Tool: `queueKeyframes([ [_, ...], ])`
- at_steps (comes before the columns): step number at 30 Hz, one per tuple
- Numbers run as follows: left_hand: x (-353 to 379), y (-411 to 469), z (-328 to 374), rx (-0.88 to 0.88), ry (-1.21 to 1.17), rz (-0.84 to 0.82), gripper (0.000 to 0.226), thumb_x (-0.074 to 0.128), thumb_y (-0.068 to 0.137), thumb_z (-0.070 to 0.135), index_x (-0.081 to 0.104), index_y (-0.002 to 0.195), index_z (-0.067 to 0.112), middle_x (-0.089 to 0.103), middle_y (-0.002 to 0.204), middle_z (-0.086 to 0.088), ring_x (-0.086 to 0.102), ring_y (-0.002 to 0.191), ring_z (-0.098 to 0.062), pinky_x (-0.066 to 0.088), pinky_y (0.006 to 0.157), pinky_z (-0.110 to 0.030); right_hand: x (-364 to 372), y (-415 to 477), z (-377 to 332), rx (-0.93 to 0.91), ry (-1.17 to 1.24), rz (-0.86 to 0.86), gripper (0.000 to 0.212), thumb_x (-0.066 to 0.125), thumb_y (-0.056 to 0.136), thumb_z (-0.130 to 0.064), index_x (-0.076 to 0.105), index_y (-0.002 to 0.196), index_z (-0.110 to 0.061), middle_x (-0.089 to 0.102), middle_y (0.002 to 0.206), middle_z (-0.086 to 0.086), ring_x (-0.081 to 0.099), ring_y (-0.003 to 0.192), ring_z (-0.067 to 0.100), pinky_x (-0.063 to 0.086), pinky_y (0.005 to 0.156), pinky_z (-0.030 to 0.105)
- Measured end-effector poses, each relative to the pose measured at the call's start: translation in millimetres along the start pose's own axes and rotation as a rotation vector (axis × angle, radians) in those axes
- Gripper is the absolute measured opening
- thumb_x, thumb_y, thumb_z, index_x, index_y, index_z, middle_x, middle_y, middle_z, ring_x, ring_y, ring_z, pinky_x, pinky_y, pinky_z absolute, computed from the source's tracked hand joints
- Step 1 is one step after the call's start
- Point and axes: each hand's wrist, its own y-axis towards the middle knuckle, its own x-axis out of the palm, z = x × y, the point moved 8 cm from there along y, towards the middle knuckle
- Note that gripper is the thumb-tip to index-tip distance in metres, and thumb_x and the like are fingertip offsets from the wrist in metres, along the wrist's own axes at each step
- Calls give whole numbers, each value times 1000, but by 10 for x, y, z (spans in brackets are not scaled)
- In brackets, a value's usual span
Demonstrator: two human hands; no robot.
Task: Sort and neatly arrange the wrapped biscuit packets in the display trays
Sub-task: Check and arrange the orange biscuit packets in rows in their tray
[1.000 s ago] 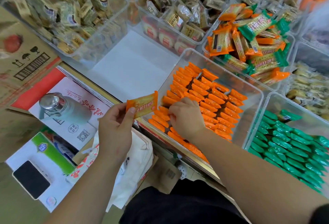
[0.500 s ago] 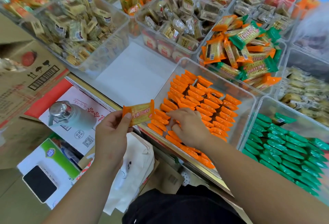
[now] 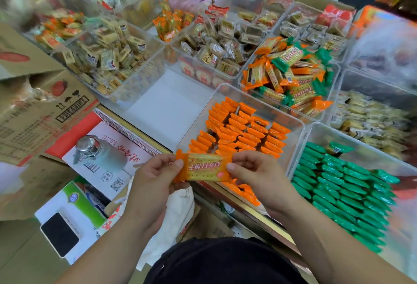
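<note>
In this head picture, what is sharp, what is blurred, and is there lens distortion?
Head view: the orange packet, pinched by the left hand and right hand, is sharp. Head view: the cardboard box at left is smeared by blur. Head view: the wide lens bows the orange tray's rim.

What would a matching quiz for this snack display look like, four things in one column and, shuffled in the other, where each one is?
Column one
1. orange packet
2. green packets
3. mixed orange and green packets
4. metal-capped bottle

Column two
A. on a printed carton, at the left
B. heaped loose behind the orange rows
C. pinched between left hand and right hand
D. lined up in the near right tray

Pairs: 1-C, 2-D, 3-B, 4-A
</note>
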Motion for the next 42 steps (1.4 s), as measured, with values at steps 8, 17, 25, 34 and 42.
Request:
queueKeyframes([
  [8, 68, -271, -44, -49, 61, -185, 11, 65, 90, 4, 75, 91, 0, 68, 84, -18, 54, 70, -21, 49, 64, -31, -194, -484, -190, -54, 218, 46, 26, 91, 62, -30, 73, 76, -16, 71, 79, 12, 68, 76, 24, 57, 69, 30],
  [17, 125, -547, -63, -149, -175, -256, 19, 66, 77, 11, 76, 90, 1, 68, 95, -25, 58, 82, -29, 47, 75, -38, 2, -591, 43, 199, 692, -64, 7, 67, 78, -1, 63, 76, -7, 71, 89, 20, 72, 75, 25, 61, 62, 32],
  [25, 127, -715, 225, -13, -109, -264, 26, 69, 73, 10, 69, 99, 10, 71, 84, -17, 65, 72, -25, 55, 66, -33, 107, -678, 254, 290, 720, -62, 22, 74, 73, -9, 67, 93, -12, 72, 102, 21, 71, 82, 27, 60, 62, 31],
  [34, 58, -797, 246, 114, 78, -220, 32, 48, 93, -16, 75, 101, 1, 75, 93, -19, 70, 82, -25, 57, 73, -26, -24, -761, 106, 201, 761, -59, 23, 63, 75, 1, 73, 96, 1, 68, 82, 19, 61, 65, 19, 54, 54, 23],
  [42, 21, -715, 295, 9, 159, -139, 26, 66, 92, 10, 73, 67, 9, 57, 64, -12, 47, 50, -15, 40, 52, -27, -31, -782, 149, 266, 480, -77, 22, 72, 79, -17, 60, 62, -11, 47, 59, 4, 40, 49, 11, 33, 45, 20],
])
